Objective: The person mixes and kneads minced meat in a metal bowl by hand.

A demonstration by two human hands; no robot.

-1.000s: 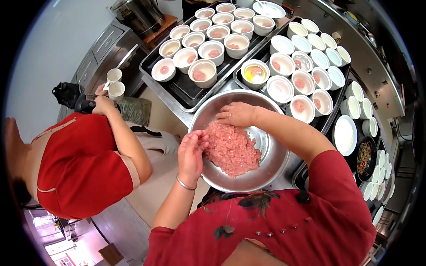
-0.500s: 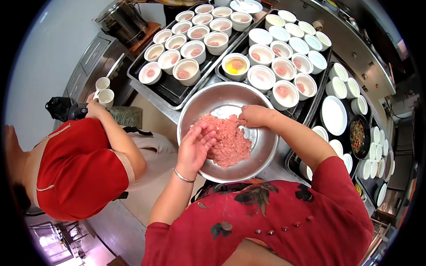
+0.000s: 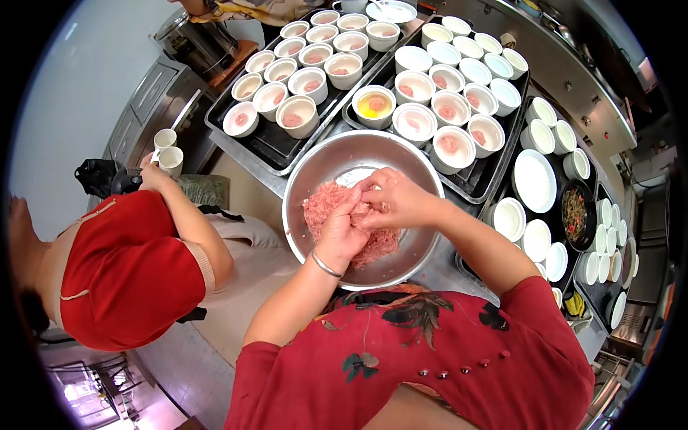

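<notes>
A wide steel bowl [image 3: 423,229] holds a mound of pink minced meat [image 3: 324,203]. Over the mound my two hands meet. My left hand [image 3: 345,231], with a silver bangle at its wrist, is cupped with the palm turned inward. The bent fingers of my right hand [image 3: 400,201] come down onto the left palm and fingers. A little minced meat seems to be between them, mostly hidden by the fingers. Behind the bowl stand white ramekins [image 3: 448,147] with small lumps of meat in them, one of them [image 3: 374,106] also with yellow egg.
Black trays [image 3: 269,147] of ramekins stand beyond the bowl. On the right are more white bowls [image 3: 535,240], a large white dish [image 3: 534,180] and a black pan [image 3: 575,211] of chopped food. At left, a person in red [image 3: 136,272] holds white cups [image 3: 170,159]. Another person's patterned clothing [image 3: 261,10] shows at the top.
My right hand has moved left from the bowl's inner side to meet my left hand. My left hand has shifted right and closed from an open cup. The view has shifted slightly.
</notes>
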